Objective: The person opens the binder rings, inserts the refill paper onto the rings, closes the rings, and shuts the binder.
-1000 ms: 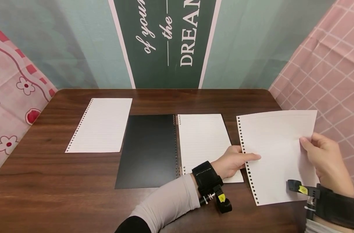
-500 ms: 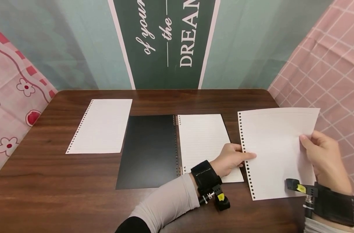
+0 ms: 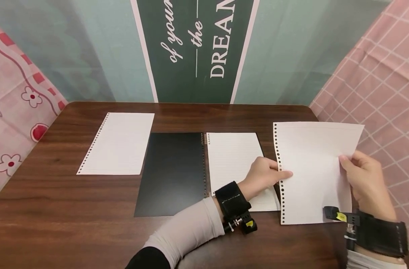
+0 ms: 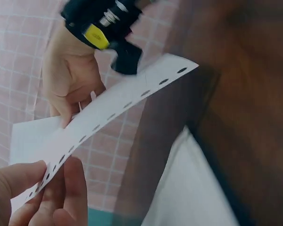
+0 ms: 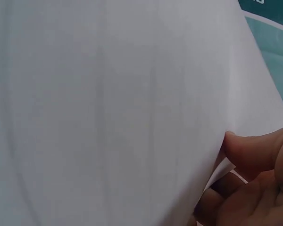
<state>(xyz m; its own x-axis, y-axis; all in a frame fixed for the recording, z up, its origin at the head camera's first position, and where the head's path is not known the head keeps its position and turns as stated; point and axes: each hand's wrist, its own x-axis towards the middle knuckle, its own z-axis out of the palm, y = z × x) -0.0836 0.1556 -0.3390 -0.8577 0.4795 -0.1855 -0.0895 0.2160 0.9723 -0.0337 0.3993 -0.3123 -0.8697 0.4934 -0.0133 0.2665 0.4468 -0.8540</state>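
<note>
A white loose-leaf sheet (image 3: 313,175), punched with holes down its left edge, is held up between both hands over the table's right side. My left hand (image 3: 263,175) pinches the punched edge, thumb in front and fingers behind, as the left wrist view also shows. On the opposite edge my right hand (image 3: 365,179) grips the sheet between thumb and fingers, and the paper bows slightly there. Left of the held sheet lies an open binder, its black cover (image 3: 172,173) on one side and a stack of lined paper (image 3: 236,157) on the other, partly hidden by my left hand.
Another punched sheet (image 3: 117,144) lies flat at the back left, its corner close to the black cover. All of this is on a dark wooden table (image 3: 73,220). A green printed cloth (image 3: 197,52) hangs behind, and a pink checked cloth (image 3: 375,74) stands at the right.
The held sheet has shifted slightly left and up, its bottom edge rising and its punched edge turning more upright. Both hands have moved a little left with it.
</note>
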